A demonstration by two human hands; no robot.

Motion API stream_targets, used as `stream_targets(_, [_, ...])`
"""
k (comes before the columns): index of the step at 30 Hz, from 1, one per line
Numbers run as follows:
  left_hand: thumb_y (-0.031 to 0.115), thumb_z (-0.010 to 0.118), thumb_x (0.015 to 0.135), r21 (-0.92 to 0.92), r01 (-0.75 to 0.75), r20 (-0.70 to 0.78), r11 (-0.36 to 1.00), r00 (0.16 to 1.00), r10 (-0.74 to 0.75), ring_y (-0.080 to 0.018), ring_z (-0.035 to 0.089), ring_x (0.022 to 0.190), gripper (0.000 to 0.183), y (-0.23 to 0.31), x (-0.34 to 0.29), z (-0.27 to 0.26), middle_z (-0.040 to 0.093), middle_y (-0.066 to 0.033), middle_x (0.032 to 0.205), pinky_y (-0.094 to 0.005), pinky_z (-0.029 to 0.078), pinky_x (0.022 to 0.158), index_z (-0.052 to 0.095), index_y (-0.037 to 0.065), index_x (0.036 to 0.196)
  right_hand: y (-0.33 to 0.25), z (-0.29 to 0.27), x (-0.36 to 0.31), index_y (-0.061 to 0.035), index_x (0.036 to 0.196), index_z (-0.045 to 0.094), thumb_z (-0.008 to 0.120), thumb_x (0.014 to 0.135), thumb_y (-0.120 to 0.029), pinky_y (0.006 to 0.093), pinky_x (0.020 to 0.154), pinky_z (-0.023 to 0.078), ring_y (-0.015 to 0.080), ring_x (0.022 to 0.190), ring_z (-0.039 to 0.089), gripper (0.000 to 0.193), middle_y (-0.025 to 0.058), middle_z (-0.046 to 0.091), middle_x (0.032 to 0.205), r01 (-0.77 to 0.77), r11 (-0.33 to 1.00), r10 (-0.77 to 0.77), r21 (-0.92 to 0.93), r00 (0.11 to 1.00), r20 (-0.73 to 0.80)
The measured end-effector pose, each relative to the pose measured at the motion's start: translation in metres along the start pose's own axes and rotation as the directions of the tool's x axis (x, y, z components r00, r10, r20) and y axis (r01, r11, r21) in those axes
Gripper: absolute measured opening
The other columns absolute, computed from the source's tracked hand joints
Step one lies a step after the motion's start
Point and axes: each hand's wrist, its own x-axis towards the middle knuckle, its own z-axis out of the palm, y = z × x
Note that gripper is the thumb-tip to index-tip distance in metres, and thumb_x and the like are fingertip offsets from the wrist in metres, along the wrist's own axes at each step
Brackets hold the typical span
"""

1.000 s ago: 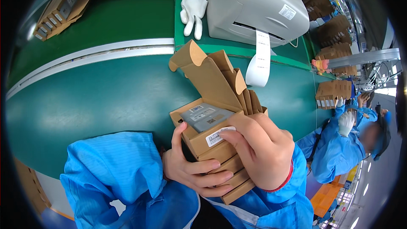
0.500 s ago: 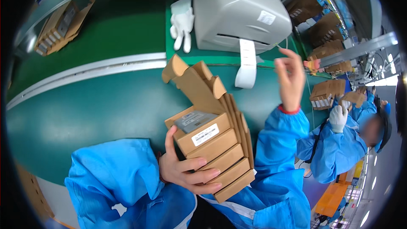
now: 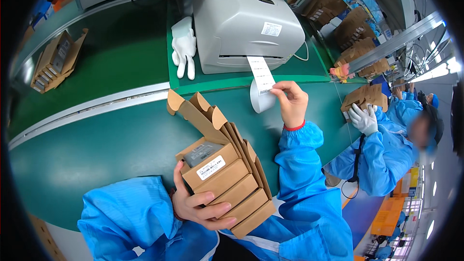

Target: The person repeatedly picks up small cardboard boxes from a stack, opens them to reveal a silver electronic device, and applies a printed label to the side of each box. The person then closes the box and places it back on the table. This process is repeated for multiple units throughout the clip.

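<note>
My left hand (image 3: 203, 209) is wrapped round a stack of several brown cardboard boxes (image 3: 237, 188), tilted in front of me. The top box has its lid folded back; a grey packaged item (image 3: 200, 153) shows inside, and a white label (image 3: 211, 167) is stuck on its side. My right hand (image 3: 293, 104) pinches the edge of a white label strip (image 3: 262, 75) between thumb and fingertips. That strip hangs out of the slot of a grey label printer (image 3: 246, 24), its lower end curling over the bench edge.
A white glove (image 3: 184, 48) lies left of the printer. Further left, more open boxes (image 3: 55, 63) sit on the green surface beyond a metal rail (image 3: 96, 111). At right, a co-worker in blue (image 3: 386, 150) with white gloves handles a carton (image 3: 363, 99). A metal post (image 3: 394, 43) slants above.
My right hand has come down and left from the air and taken hold of the label strip. The view has shifted. My left hand still holds the boxes.
</note>
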Motion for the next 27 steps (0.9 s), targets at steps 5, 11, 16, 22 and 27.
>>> stream_targets(5, [0.036,0.053,0.078,-0.041,0.011,0.003,0.999,1.000,-0.011,-0.0161,0.032,0.114,0.029,-0.001,0.002,0.000,0.043,0.0111,0.112,-0.0732,0.021,0.081,0.046,0.036,0.106,-0.026,-0.006,-0.016,0.0011,0.080,0.052,0.055,0.075,0.005,0.0290,0.076,0.044,0.0225,0.086,0.059,0.007,0.0154,0.061,0.094,0.100,0.942,-0.170,-0.321,0.965,-0.200])
stream_targets(11, [0.035,0.052,0.079,-0.061,0.001,-0.011,0.998,1.000,-0.001,-0.0145,0.031,0.116,0.026,-0.005,-0.001,0.005,0.042,0.0130,0.116,-0.0732,0.020,0.081,0.047,0.035,0.105,-0.131,-0.014,-0.061,0.0001,0.079,0.050,0.046,0.075,0.011,0.0273,0.062,0.045,0.0199,0.070,0.053,0.012,0.0119,0.051,0.085,0.008,0.996,-0.005,0.093,1.000,-0.029])
stream_targets(16, [0.034,0.053,0.080,-0.058,0.005,-0.017,0.998,1.000,-0.006,-0.0080,0.025,0.122,0.030,-0.009,-0.003,0.005,0.039,0.0161,0.123,-0.0746,0.016,0.082,0.045,0.038,0.108,-0.181,0.000,-0.053,0.0007,0.076,0.058,0.062,0.066,0.007,0.0268,0.051,0.044,0.0216,0.060,0.056,0.012,0.0095,0.057,0.073,0.053,0.997,-0.070,0.052,0.906,0.418])
stream_targets(22, [0.032,0.050,0.082,-0.052,0.008,-0.033,0.999,0.999,-0.009,-0.0087,0.025,0.122,0.028,-0.008,0.001,0.011,0.039,0.0161,0.123,-0.0747,0.017,0.082,0.044,0.038,0.109,-0.191,0.009,-0.056,-0.0017,0.075,0.057,0.065,0.066,0.002,0.0264,0.045,0.042,0.0208,0.052,0.055,0.012,0.0080,0.054,0.063,-0.056,0.993,0.096,-0.104,0.893,0.440])
stream_targets(27, [0.033,0.050,0.082,-0.033,0.018,-0.002,0.999,1.000,-0.018,-0.0089,0.026,0.122,0.028,-0.005,0.006,0.011,0.039,0.0161,0.123,-0.0745,0.018,0.082,0.043,0.038,0.109,-0.190,0.006,-0.051,-0.0024,0.075,0.057,0.065,0.067,0.001,0.0268,0.045,0.042,0.0216,0.051,0.055,0.012,0.0083,0.054,0.063,-0.060,0.990,0.111,-0.129,0.895,0.432])
